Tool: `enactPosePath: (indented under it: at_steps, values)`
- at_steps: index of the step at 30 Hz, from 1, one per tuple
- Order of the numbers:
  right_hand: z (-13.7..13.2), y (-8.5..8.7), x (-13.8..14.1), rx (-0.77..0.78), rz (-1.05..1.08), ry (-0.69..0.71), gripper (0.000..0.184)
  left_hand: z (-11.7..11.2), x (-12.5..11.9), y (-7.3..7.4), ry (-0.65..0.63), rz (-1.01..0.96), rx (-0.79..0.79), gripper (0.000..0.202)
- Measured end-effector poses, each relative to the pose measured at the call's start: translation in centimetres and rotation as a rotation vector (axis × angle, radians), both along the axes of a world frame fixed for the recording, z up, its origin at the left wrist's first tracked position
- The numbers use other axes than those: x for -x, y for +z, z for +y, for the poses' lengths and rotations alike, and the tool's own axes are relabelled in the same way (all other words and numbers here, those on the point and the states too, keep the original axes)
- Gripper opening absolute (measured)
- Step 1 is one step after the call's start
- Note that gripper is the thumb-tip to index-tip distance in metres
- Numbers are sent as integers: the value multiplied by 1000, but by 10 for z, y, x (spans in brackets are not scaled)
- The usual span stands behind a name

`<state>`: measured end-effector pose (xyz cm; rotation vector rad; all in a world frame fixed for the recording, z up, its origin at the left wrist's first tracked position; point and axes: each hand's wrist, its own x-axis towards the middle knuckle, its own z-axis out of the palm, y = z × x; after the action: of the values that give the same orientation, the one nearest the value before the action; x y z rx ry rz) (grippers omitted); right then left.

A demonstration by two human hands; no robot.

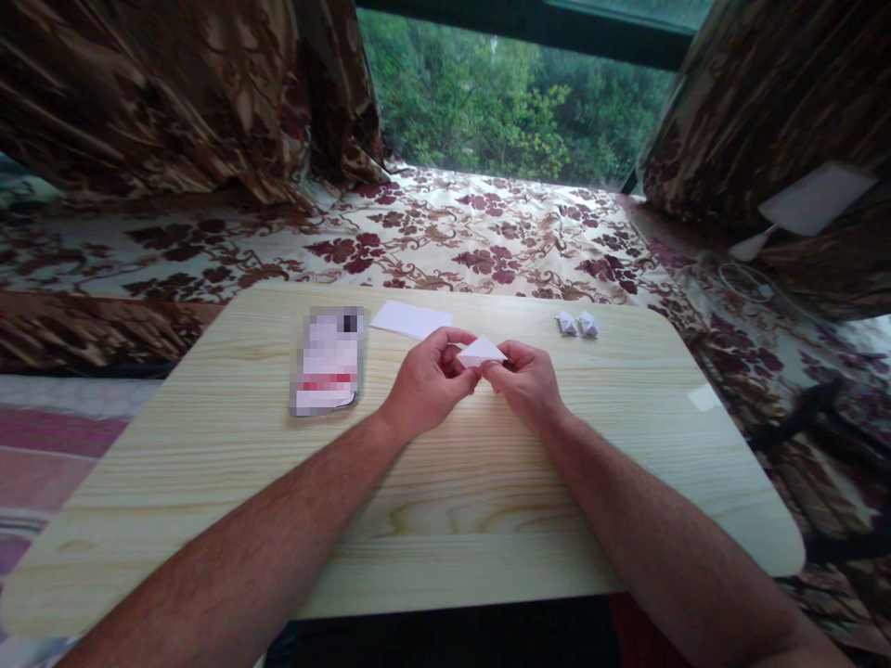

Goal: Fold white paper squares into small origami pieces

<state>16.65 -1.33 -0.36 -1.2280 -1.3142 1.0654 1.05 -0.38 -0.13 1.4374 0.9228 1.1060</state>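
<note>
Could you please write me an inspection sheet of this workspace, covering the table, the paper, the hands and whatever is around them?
Surface: pale wood-grain table, rounded corners.
Job's things: folded white paper in the hands; flat white paper lying beyond the left hand; two small paper shapes side by side, farther right.
Clutter: packet at left, its print pixelated.
Hands: left hand and right hand both grip the folded white paper.
Cables: pale loop, possibly a cord, near the lamp.
Surroundings: floral cloth, curtains, window with greenery outside.
</note>
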Motion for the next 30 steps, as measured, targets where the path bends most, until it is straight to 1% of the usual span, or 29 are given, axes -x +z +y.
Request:
enactPosePath:
  at_steps: [5, 12, 17, 23, 30]
  values:
    - [0, 1, 0, 15, 23, 11, 8, -1, -1, 2, -5, 3, -2, 40]
    - [1, -1, 0, -11, 39, 16, 6, -1, -1, 0, -10, 8, -9, 40]
    - [-1, 3, 0, 3, 19, -1, 6, -1, 0, -1, -15, -4, -3, 40]
    - [-3, 8, 3, 17, 43, 0, 7, -2, 0, -2, -24, -16, 8, 43]
    - [-4, 12, 4, 20, -2, -16, 7, -3, -1, -2, -19, -20, 20, 42]
